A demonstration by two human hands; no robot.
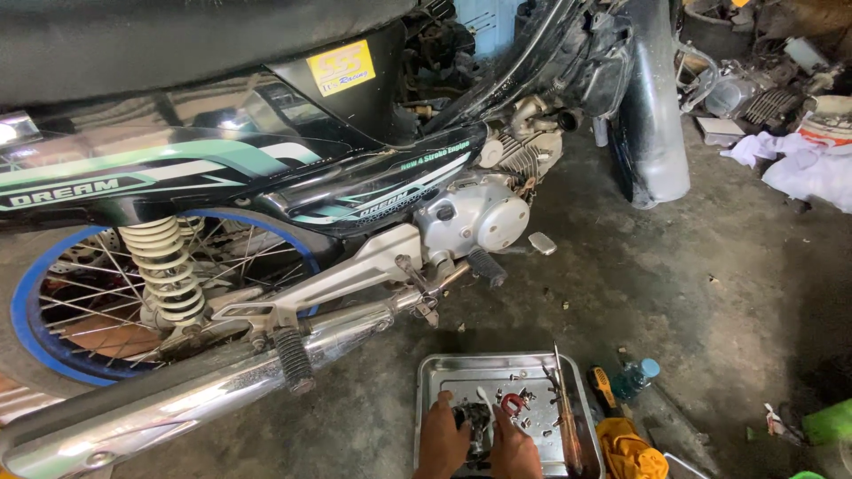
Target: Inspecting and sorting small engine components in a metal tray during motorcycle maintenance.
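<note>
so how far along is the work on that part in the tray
Already out: small screws and bits lie loose in the metal tray, so some stripping looks done. In hand: the left hand and right hand both grip a small dark metal part over the tray. A screwdriver lies along its right edge, unused. Left: the part looks unfinished; nothing is back on the motorbike.

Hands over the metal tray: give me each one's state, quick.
Left hand: fingers closed on a dark metal part over the tray.
Right hand: fingers on the same part; grip cannot be told.
</note>
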